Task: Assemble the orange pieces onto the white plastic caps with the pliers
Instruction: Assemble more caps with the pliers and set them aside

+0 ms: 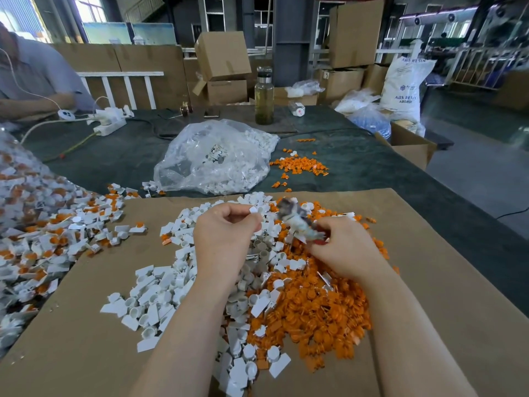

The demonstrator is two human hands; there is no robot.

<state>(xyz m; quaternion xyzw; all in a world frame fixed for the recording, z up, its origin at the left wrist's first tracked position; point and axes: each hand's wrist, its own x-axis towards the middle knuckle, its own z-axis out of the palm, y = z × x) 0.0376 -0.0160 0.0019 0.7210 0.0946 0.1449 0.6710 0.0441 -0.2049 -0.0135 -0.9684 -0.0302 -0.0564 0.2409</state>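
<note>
The left grip [226, 233] pinches a white cap [255, 210] at its fingertips. Just right of it, the right grip [343, 247] holds blurred pliers [297, 219], tips angled toward the cap. Under both grips lie heaps of white caps [160, 296] and orange pieces [320, 305] on cardboard [429, 282].

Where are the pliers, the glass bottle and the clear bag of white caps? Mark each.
pliers [297, 217], head view, on the blurred wrapped jaw end.
glass bottle [264, 100], head view, on its body.
clear bag of white caps [214, 159], head view, on its middle.
</note>
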